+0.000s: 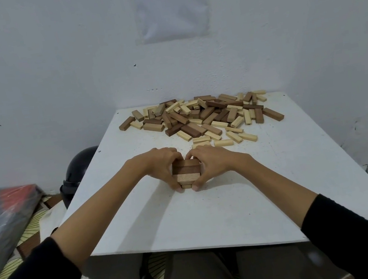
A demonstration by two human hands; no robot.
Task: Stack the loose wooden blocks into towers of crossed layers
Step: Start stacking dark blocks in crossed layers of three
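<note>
Both hands are closed in around a small tower [187, 171] of wooden blocks standing on the white worktop [214, 214]. The left hand [162, 167] wraps its left side and the right hand [211, 164] wraps its right side. On each hand the fingers [176, 156] curl round the far edge, where the two sets of fingertips nearly meet. The thumbs come down the near corners, their tips touching the worktop. The tower sits squarely between the fingers, gripped from both sides.

Its top layer is three blocks lying side by side, running from one palm to the other: a mid-brown one farthest from me, a dark one in the middle, a pale one nearest. A lower layer shows only as a sliver between the thumb tips, and I cannot tell how many layers lie beneath.

Beyond the fingertips, well apart from the tower, a heap of loose blocks [201, 117] is spread across the far end of the worktop, pale and dark pieces jumbled together. A few pale strays lie nearest the right hand's knuckles.

Black sleeves [361, 231] are pushed up both forearms. Off to the left of the left hand's fingers, below the worktop edge, sits a black helmet [79, 170]. A printed sheet [172, 6] hangs on the wall behind the heap.
</note>
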